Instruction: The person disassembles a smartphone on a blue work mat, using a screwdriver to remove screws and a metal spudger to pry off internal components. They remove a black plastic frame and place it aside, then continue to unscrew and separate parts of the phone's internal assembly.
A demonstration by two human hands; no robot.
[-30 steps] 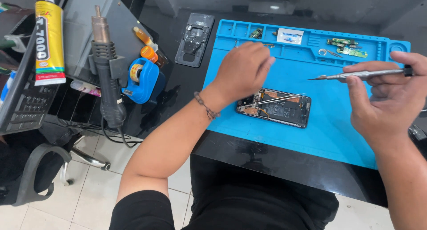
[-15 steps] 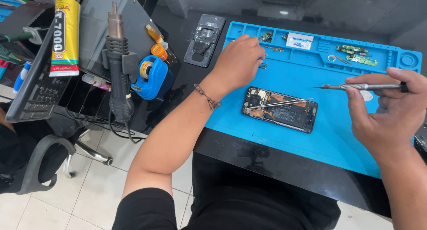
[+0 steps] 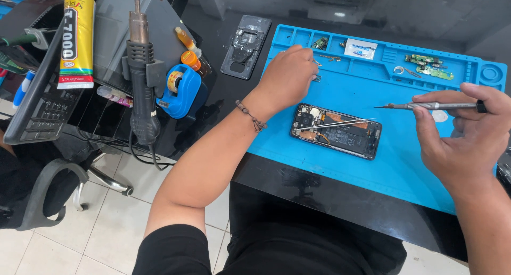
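Blue mat (image 3: 372, 163) carries an opened phone (image 3: 336, 130); the left hand (image 3: 287, 75) pinches among small parts near its far edge, while the right hand (image 3: 460, 131) grips a screwdriver (image 3: 426, 106), probably a screw-fetching step.

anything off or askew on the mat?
Only one oddity: tweezers lie loose across the opened phone, on its exposed parts. Left hand reaches into the mat's top trays; right hand holds a screwdriver. No spills.

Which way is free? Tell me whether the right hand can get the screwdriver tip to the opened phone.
Probably yes. The right hand holds the screwdriver above the mat, and bare mat separates it from the phone. Only the tweezers lie across the phone.
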